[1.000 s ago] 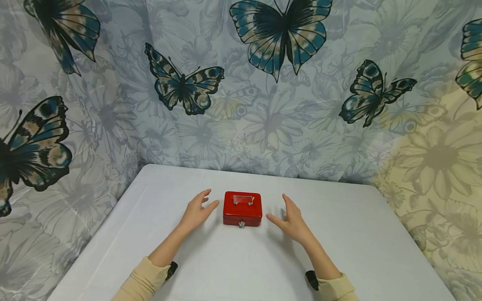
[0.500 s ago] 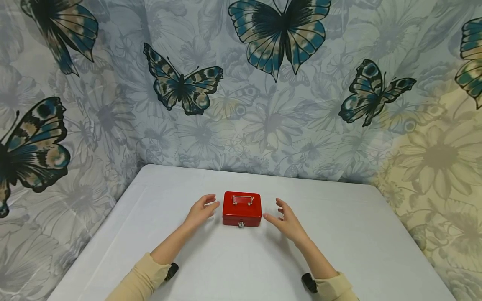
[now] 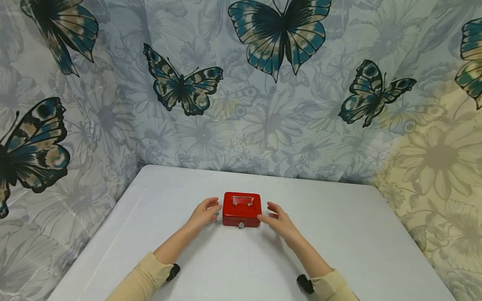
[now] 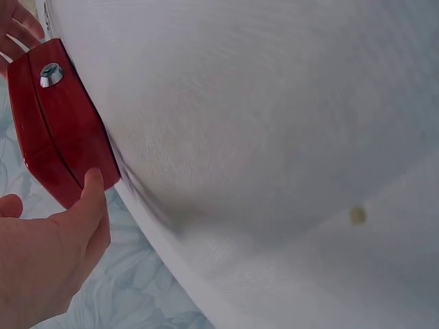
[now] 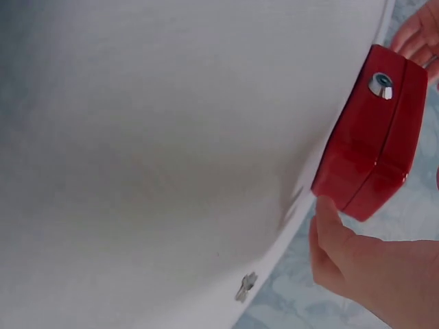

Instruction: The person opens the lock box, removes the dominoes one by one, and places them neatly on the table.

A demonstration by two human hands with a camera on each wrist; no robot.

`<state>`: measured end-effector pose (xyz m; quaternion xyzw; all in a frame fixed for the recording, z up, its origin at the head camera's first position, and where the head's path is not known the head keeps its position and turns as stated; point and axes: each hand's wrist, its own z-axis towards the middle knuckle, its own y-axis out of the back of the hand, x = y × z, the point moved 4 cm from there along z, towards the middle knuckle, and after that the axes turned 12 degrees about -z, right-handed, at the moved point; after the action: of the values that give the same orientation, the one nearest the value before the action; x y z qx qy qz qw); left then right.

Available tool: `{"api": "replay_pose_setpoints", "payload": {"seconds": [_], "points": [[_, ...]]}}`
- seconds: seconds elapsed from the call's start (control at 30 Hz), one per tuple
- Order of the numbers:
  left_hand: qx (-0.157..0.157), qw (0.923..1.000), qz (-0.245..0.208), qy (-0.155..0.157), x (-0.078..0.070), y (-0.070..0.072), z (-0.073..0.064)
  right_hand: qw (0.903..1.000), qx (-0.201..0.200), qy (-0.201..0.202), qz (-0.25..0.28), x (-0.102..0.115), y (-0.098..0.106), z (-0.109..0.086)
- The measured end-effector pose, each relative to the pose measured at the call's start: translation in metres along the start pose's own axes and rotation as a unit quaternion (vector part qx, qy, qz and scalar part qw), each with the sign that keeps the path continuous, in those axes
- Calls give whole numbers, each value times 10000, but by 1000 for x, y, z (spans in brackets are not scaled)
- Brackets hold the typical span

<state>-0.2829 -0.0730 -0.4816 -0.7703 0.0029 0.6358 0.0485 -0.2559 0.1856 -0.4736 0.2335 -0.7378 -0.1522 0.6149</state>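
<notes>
A red cash box (image 3: 246, 212), lid down, sits on the white table with a silver carry handle on top and a round lock (image 3: 241, 225) facing the person. My left hand (image 3: 202, 215) is at the box's left side, fingers relaxed and slightly bent. On the opposite side, my right hand (image 3: 281, 224) reaches in, its thumb tip right at the box's front right corner. Both palms face the box, and neither hand grips it. The lock (image 4: 51, 74) shows a key slot in the left wrist view.
Small silver keys (image 5: 246, 286) lie on the tabletop near the right hand, mostly hidden behind it in the head view. The white-covered table (image 3: 241, 267) meets butterfly-patterned fabric walls (image 3: 271, 121) at the back and sides.
Both hands have moved inward toward the cash box from either side, the right one covering more distance. The box has stayed in place.
</notes>
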Motion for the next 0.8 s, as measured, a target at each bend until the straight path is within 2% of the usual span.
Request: {"api": "replay_pose_setpoints", "payload": {"seconds": [0.43, 0.8], "points": [[285, 9995, -104, 46, 7, -7, 3, 9985, 74, -178, 520, 0, -14, 8], [330, 9993, -61, 140, 10, -12, 2, 9969, 268, -214, 704, 3, -22, 8]]}}
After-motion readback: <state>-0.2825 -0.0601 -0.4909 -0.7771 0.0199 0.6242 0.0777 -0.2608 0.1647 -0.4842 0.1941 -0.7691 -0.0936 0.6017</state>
